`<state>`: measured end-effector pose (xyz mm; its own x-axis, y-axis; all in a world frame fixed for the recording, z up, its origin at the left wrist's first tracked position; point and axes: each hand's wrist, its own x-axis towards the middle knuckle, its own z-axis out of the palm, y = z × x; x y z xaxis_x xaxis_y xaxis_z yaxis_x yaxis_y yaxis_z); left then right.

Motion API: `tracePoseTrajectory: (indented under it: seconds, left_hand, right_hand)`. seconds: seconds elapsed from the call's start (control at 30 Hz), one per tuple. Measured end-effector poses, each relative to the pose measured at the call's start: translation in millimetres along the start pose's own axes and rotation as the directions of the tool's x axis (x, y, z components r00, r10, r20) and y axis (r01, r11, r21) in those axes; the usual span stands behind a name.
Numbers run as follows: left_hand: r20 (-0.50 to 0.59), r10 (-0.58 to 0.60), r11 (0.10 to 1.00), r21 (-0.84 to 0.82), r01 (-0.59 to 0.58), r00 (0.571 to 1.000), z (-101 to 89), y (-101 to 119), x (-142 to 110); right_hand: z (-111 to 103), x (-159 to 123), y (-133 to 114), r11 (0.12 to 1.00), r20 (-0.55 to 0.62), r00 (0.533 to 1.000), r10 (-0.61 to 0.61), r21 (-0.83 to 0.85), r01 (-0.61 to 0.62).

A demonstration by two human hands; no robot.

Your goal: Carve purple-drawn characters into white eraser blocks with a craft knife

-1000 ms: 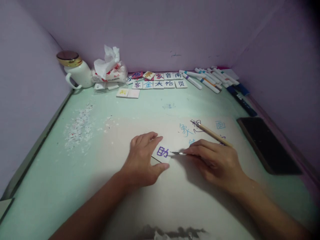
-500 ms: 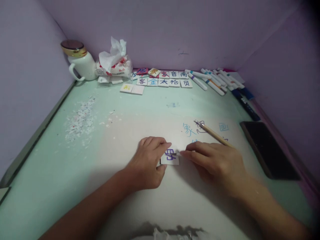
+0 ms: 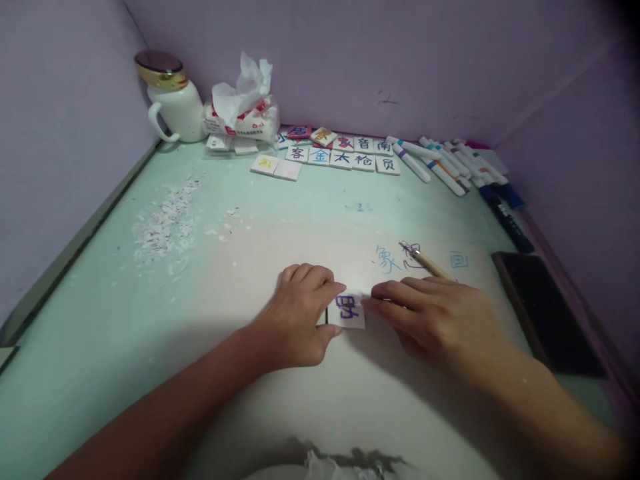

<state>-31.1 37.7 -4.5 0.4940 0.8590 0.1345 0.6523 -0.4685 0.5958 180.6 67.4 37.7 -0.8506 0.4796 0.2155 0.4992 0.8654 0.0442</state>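
Note:
A small white square tile (image 3: 353,320) with a purple character drawn on it lies flat on the table. My left hand (image 3: 300,310) pins it from the left, with the thumb at its near edge and the index finger at its far edge. To its right, my right hand (image 3: 430,310) is closed in a pinch. A thin carving knife (image 3: 361,300) points from those fingertips toward the tile; its tip is blurred and most of it is hidden. A wooden-handled tool with a metal tip (image 3: 430,263) lies just beyond my right hand, partly covered by it.
White shavings (image 3: 167,223) are heaped on the left. Along the back stand a lidded mug (image 3: 177,110) and a tissue pack (image 3: 243,120), beside rows of character tiles (image 3: 340,159). Markers (image 3: 445,177) and a dark phone (image 3: 545,313) lie to the right.
The view has shifted slightly, moving the background to the right. My right hand's knife tip has drawn back from the purple character toward the tile's right edge. My left hand keeps its hold.

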Motion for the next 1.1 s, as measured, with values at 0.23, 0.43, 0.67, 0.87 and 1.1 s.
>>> tracePoseTrajectory:
  seconds: [0.23, 0.43, 0.67, 0.87, 1.1]
  left_hand:
    - [-0.001, 0.000, 1.000, -0.001, 0.000, 1.000, 0.4, -0.7, -0.5]
    - [0.001, 0.004, 1.000, -0.001, -0.004, 1.000, 0.5, -0.8, -0.5]
    - [0.014, 0.005, 1.000, -0.003, -0.005, 1.000, -1.1, -0.2, 0.1]
    - [0.019, 0.001, 1.000, 0.005, -0.001, 1.000, -1.2, 0.6, 0.0]
    - [0.018, -0.003, 1.000, 0.017, 0.003, 1.000, -0.7, -0.9, -0.5]
  right_hand:
    - [2.1, -0.1, -0.2, 1.000, -0.007, 1.000, -0.004, -0.013, 0.004]
    - [0.5, 3.5, -1.0, 0.999, 0.023, 1.000, -0.018, -0.028, 0.018]
    - [-1.9, 7.0, 5.6, 0.992, 0.113, 0.987, -0.116, -0.045, 0.121]
    - [-3.8, 8.5, 7.0, 0.980, 0.156, 0.973, -0.170, -0.072, 0.183]
    - [-7.2, 4.0, 4.6, 0.990, 0.136, 0.984, -0.118, -0.064, 0.128]
